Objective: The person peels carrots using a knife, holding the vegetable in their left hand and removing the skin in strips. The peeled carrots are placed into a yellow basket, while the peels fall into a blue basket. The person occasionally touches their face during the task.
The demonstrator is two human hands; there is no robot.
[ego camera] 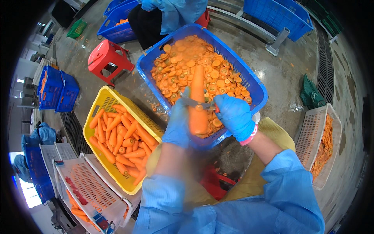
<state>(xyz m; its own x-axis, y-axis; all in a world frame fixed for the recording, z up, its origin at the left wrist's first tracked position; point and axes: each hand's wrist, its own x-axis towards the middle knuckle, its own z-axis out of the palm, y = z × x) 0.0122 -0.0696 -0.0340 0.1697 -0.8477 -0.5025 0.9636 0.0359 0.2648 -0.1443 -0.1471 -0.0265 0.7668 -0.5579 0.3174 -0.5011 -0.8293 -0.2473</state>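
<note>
My left hand (178,124), in a blue glove, grips a large peeled carrot (198,84) from its left side. My right hand (236,117), also gloved in blue, holds a knife (194,103) by its red handle. The metal blade lies across the middle of the carrot and is blurred; a small round bit of carrot shows at it. Beneath both hands stands a blue plastic crate (260,84) heaped with cut carrot ends and slices (214,73). My left fingers are partly hidden behind the blade and carrot.
Left of me, a yellow crate (117,95) holds whole carrots (128,143). White crates (87,175) stand behind it. A red stool (106,58) is beyond. Another person (184,14) sits across the blue crate. On the right, a white crate (309,140) holds carrot scraps.
</note>
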